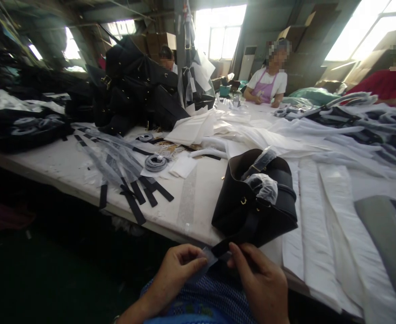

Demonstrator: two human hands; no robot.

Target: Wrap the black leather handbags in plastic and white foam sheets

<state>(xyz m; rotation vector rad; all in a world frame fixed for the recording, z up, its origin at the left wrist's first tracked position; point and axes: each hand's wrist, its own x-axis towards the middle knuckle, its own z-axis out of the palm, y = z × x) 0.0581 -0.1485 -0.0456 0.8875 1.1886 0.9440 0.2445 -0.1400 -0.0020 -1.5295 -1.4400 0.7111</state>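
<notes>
Pinching a clear plastic piece between thumb and finger, the left hand [186, 265] works just below the black bag [251, 202], which stands open near the tabletop's [198, 202] edge. The right hand [256, 274] pinches the bag's dark strap [229, 243]. Left of the bag lie black strips [133, 202] and a gray coil [155, 163].

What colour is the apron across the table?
Light purple; the apron shows best in the head view.

Background: a person in a purple apron [265, 85], a person in red [380, 85], stacked cardboard boxes [291, 37], bright window [220, 33]. Left: heaped black bags [133, 85].
</notes>
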